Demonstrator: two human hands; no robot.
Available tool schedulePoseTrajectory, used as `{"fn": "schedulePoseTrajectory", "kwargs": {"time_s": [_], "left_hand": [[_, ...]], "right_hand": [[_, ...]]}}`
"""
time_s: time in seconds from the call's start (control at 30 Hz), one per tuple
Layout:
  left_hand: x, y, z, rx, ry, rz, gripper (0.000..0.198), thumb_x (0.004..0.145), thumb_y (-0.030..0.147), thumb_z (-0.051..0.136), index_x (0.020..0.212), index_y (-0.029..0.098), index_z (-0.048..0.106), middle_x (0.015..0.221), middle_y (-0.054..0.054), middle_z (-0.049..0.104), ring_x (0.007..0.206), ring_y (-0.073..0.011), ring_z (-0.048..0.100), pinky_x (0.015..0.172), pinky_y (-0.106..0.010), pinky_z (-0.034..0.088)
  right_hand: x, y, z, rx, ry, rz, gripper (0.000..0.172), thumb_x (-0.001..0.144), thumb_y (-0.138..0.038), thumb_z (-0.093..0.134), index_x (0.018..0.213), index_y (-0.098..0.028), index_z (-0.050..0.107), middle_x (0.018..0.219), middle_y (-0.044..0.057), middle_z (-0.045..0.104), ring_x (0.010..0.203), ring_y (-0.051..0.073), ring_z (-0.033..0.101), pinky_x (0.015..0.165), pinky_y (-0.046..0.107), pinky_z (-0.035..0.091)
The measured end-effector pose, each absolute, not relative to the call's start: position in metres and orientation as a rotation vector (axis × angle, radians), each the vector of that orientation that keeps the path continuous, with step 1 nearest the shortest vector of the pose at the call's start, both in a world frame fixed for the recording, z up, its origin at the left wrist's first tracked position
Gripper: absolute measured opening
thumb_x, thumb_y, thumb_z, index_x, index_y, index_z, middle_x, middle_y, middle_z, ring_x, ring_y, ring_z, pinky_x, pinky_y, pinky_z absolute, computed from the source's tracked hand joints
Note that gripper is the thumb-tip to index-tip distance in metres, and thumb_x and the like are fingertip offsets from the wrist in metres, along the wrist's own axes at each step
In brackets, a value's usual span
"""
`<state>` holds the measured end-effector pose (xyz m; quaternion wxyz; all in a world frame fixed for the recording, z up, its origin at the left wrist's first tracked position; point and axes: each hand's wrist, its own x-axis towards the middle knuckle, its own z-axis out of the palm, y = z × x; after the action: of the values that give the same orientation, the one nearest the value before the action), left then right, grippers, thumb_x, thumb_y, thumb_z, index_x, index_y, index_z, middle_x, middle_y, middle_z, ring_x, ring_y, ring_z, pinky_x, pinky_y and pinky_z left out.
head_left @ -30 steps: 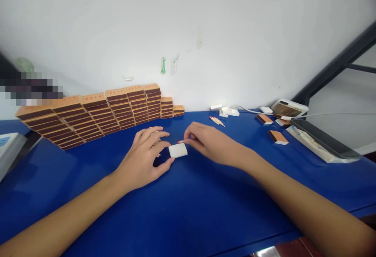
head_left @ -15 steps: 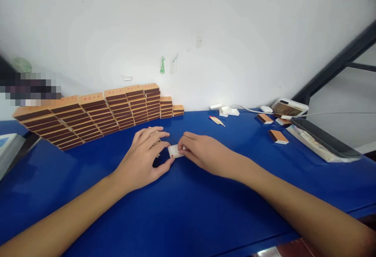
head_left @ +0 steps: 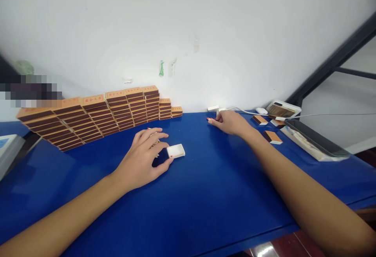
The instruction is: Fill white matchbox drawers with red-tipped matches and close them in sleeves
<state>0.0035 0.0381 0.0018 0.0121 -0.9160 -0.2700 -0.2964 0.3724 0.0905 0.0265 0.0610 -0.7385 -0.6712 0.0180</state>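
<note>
A small white matchbox tray (head_left: 176,150) lies on the blue tabletop, a bit of red showing at its near left corner. My left hand (head_left: 143,157) arches beside it, thumb and index finger at the two corners of its left end. Under that hand's other fingers are loose matches (head_left: 155,143), mostly hidden. Farther back and to the right, my right hand (head_left: 230,122) has its thumb and fingers pinched on a small bunch of red-headed matches (head_left: 209,119) at the table surface, just in front of some white trays (head_left: 214,108).
Stacked matchboxes (head_left: 108,110) form a stepped wall along the back left. On the right are loose matchboxes (head_left: 272,137), a phone (head_left: 317,137), a white case (head_left: 283,109) and a white cable (head_left: 243,111). A white box (head_left: 10,151) sits at the left edge.
My right hand has left the tray and moved back and right to the bunch of matches. The left hand and the tray have stayed in place. The view has shifted slightly.
</note>
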Motion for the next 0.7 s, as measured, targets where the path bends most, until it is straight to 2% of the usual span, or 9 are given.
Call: {"fn": "schedulePoseTrajectory", "kwargs": {"time_s": [0.13, 0.27, 0.53, 0.7], "left_hand": [[0.003, 0.038, 0.002, -2.868, -0.842, -0.939, 0.020, 0.099, 0.034, 0.070, 0.115, 0.022, 0.072, 0.137, -0.012, 0.072, 0.143, -0.0376, 0.057, 0.118, -0.064, 0.044], [0.004, 0.038, 0.002, -2.861, -0.841, -0.924, 0.021, 0.100, 0.034, 0.069, 0.116, 0.021, 0.072, 0.137, -0.012, 0.071, 0.143, -0.0369, 0.056, 0.119, -0.063, 0.044], [0.004, 0.039, 0.002, -2.845, -0.826, -0.921, 0.021, 0.100, 0.035, 0.069, 0.115, 0.021, 0.072, 0.137, -0.013, 0.071, 0.142, -0.0368, 0.057, 0.118, -0.063, 0.045], [0.004, 0.039, 0.001, -2.834, -0.816, -0.910, 0.020, 0.101, 0.035, 0.069, 0.115, 0.020, 0.071, 0.136, -0.013, 0.071, 0.142, -0.0359, 0.056, 0.118, -0.062, 0.044]], "right_hand": [[0.358, 0.090, 0.021, -2.130, -2.072, 0.071, 0.031, 0.104, -0.040, 0.061, 0.083, -0.019, 0.071, 0.083, 0.011, 0.077, 0.073, 0.022, 0.067, 0.062, 0.032, 0.038], [0.346, 0.085, 0.024, -1.973, -2.174, 0.154, 0.020, 0.104, -0.034, 0.063, 0.095, -0.018, 0.070, 0.095, 0.009, 0.078, 0.080, 0.020, 0.067, 0.066, 0.030, 0.041], [0.316, 0.067, 0.024, -1.525, -2.358, 0.383, 0.022, 0.105, -0.039, 0.062, 0.098, -0.019, 0.069, 0.099, 0.009, 0.072, 0.084, 0.021, 0.063, 0.074, 0.033, 0.045], [0.322, 0.064, 0.037, -1.470, -2.316, 0.421, 0.023, 0.100, -0.042, 0.068, 0.104, -0.020, 0.071, 0.102, 0.010, 0.074, 0.085, 0.022, 0.064, 0.074, 0.034, 0.048]]}}
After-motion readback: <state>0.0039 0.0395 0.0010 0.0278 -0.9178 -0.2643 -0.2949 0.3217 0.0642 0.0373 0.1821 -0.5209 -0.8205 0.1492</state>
